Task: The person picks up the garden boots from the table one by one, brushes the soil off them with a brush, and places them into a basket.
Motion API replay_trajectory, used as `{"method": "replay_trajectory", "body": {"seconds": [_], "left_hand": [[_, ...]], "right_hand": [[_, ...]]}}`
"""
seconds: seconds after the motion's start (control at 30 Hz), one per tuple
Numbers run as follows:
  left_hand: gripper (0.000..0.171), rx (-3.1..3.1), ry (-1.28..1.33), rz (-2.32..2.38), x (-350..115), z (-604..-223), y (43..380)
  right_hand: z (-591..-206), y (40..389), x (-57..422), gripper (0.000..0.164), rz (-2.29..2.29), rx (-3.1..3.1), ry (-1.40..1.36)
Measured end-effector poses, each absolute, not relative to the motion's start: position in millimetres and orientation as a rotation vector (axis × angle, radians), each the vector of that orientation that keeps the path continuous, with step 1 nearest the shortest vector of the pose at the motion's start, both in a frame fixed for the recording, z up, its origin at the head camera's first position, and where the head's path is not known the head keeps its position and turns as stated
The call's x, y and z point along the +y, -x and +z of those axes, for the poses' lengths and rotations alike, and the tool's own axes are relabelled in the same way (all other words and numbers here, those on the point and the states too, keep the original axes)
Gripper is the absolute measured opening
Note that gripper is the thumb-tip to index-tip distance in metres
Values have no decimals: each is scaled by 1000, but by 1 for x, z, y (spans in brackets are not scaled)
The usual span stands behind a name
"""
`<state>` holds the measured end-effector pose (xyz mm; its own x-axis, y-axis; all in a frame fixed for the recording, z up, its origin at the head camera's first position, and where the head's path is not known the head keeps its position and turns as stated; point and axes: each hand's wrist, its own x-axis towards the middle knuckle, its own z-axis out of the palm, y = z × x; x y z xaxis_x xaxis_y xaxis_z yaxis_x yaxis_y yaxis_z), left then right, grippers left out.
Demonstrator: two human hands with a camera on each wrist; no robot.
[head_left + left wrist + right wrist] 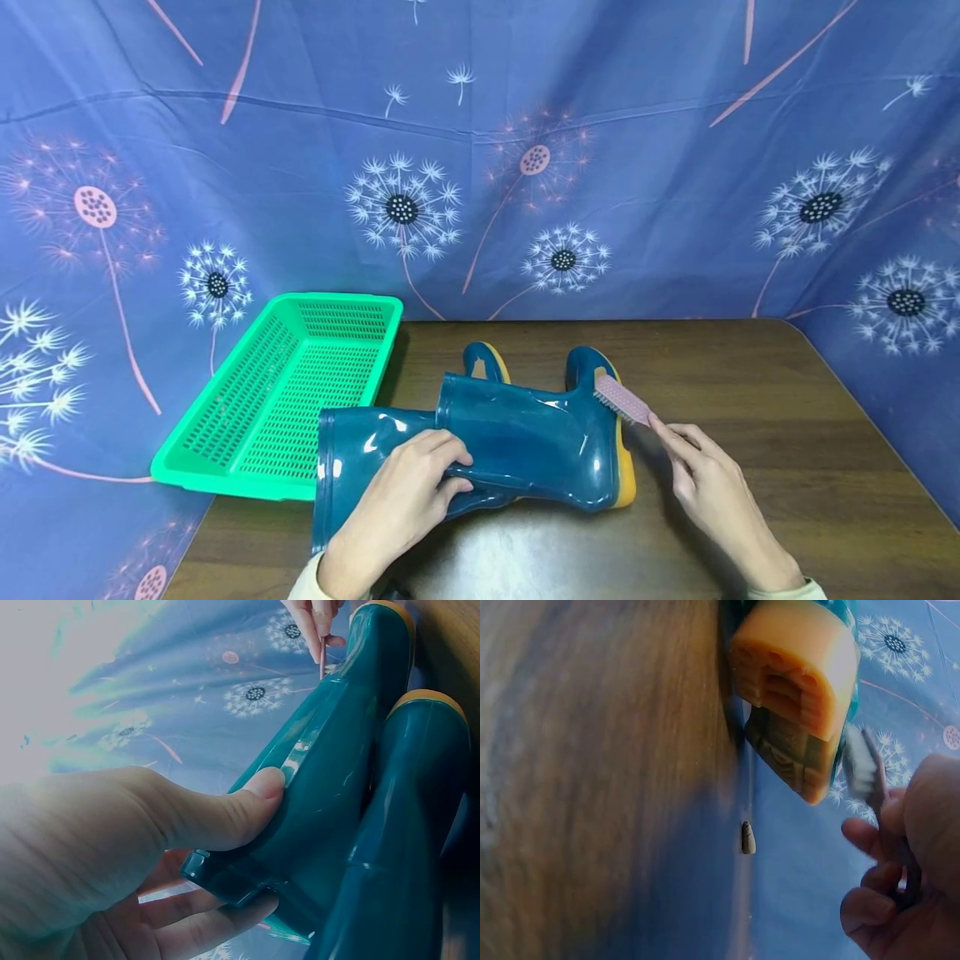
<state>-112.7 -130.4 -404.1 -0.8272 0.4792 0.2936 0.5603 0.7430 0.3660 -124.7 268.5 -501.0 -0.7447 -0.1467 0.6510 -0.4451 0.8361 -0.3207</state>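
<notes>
Two glossy teal rain boots with yellow-orange soles lie on their sides. The upper boot (525,433) partly covers the other boot (367,429). My left hand (408,487) grips the upper boot's shaft near its top opening; in the left wrist view the thumb presses on the outside and the fingers lie on the other side. A pink brush (626,402) is held by its handle in my right hand (712,492). Its pale bristles (859,761) are at the upper boot's foot, beside a tan patch (600,371); exact contact is hard to tell.
A green perforated plastic basket (161,467) stands at the left, its near right corner beside the boots. The brown wooden table (787,417) extends to the right. Behind hangs a blue cloth (660,208) with dandelion prints.
</notes>
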Motion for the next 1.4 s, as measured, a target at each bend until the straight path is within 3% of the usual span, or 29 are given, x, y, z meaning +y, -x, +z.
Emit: {"method": "replay_trajectory", "body": {"seconds": [0.27,0.6,1.13,1.4], "left_hand": [[25,-2753,832,-660,-131,-405,113],[24,-2766,833,-681,-130,-406,113],[26,-2764,842,-650,-130,-404,113],[25,-2765,839,-634,-131,-403,112]], "right_hand": [[-494,124,265,56,671,-2285,-292],[-492,119,252,71,698,-2423,-717],[-495,126,284,57,688,-2339,-280],[-492,119,254,60,767,-2374,-511]]}}
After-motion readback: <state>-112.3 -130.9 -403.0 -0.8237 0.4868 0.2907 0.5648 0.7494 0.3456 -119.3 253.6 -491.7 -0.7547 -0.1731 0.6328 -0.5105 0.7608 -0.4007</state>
